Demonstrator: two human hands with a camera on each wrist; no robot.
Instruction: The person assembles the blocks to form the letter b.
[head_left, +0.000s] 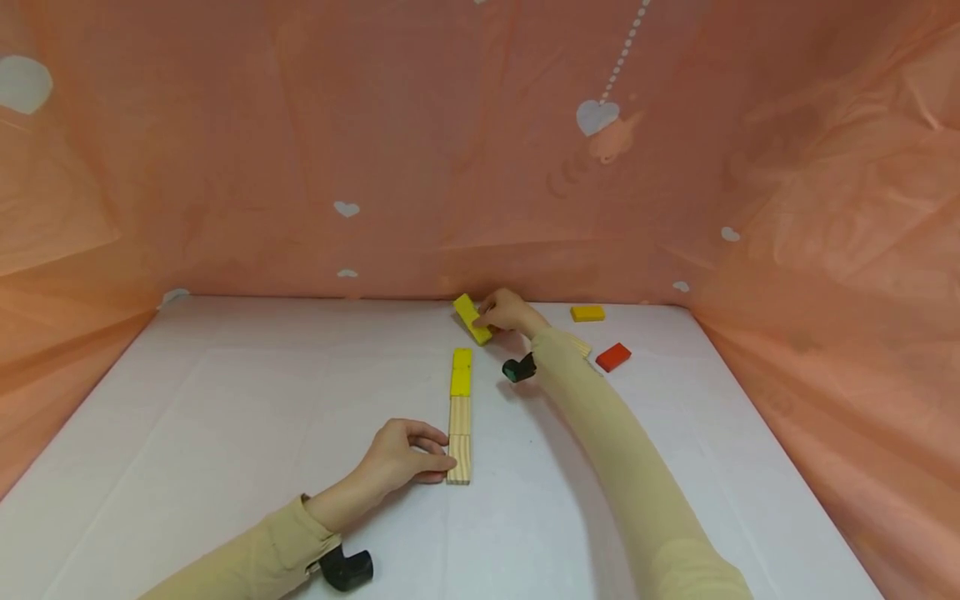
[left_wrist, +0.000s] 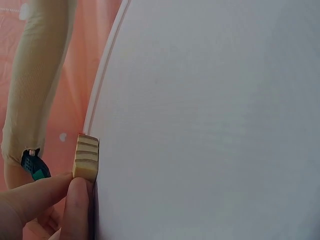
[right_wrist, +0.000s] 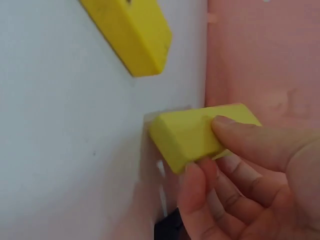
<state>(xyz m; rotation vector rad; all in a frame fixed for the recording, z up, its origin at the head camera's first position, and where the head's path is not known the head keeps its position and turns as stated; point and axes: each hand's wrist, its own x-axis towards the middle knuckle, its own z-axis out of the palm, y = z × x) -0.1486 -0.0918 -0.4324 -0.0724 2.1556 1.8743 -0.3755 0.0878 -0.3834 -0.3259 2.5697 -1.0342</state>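
Note:
A straight row of blocks runs away from me on the white table: two plain wooden blocks, the near one [head_left: 459, 467] and one behind it [head_left: 460, 415], then a yellow part [head_left: 461, 382] at the far end. My left hand [head_left: 401, 454] touches the near wooden block, thumb on its top and fingers against its left side. In the left wrist view the row [left_wrist: 87, 157] shows end-on beside the fingertips. Beyond the row, my right hand [head_left: 513, 312] pinches a yellow block [right_wrist: 185, 132], tilted, between thumb and fingers. The row's yellow end [right_wrist: 132, 35] appears near it.
To the right lie a yellow block [head_left: 587, 313] near the back edge and a red block [head_left: 613, 357]. A plain wooden piece [head_left: 580, 345] is partly hidden by my right sleeve. An orange cloth [head_left: 450, 150] with white hearts hangs behind and beside the table [head_left: 300, 367].

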